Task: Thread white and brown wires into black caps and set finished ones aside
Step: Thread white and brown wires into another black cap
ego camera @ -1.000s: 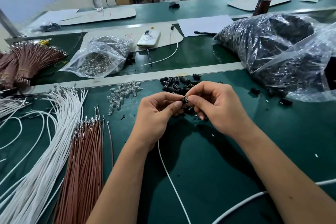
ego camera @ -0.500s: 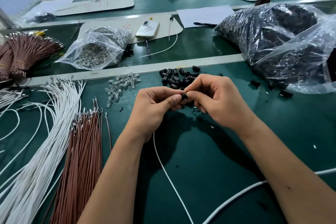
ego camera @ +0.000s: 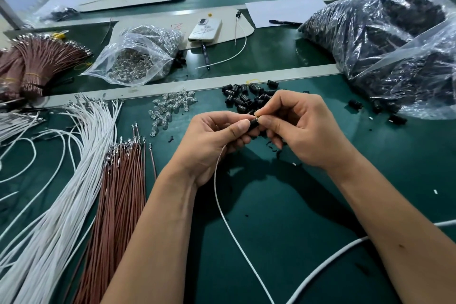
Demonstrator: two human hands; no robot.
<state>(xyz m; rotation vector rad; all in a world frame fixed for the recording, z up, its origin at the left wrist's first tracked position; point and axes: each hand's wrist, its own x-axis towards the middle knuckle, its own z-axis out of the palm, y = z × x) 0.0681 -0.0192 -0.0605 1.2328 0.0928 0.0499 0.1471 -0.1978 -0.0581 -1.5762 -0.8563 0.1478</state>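
Observation:
My left hand (ego camera: 217,140) pinches a small black cap (ego camera: 253,123) between thumb and fingers. A white wire (ego camera: 229,224) hangs from that hand down toward the near edge. My right hand (ego camera: 293,128) pinches the metal tip at the cap's mouth. Behind the hands lies a pile of loose black caps (ego camera: 246,96). To the left lie a fan of white wires (ego camera: 64,180) and a bundle of brown wires (ego camera: 121,200), their metal ends pointing away from me.
Small clear bulbs (ego camera: 172,106) are scattered left of the caps. A clear bag of metal parts (ego camera: 138,57), a phone (ego camera: 205,29) and a big bag of black caps (ego camera: 394,52) sit farther back. Tied brown wire bundles (ego camera: 32,64) lie far left. A thick white cable (ego camera: 345,249) crosses near right.
Both hands have stayed together at the cap with only small finger shifts. The white wire hanging from my left hand shows more clearly below the palm.

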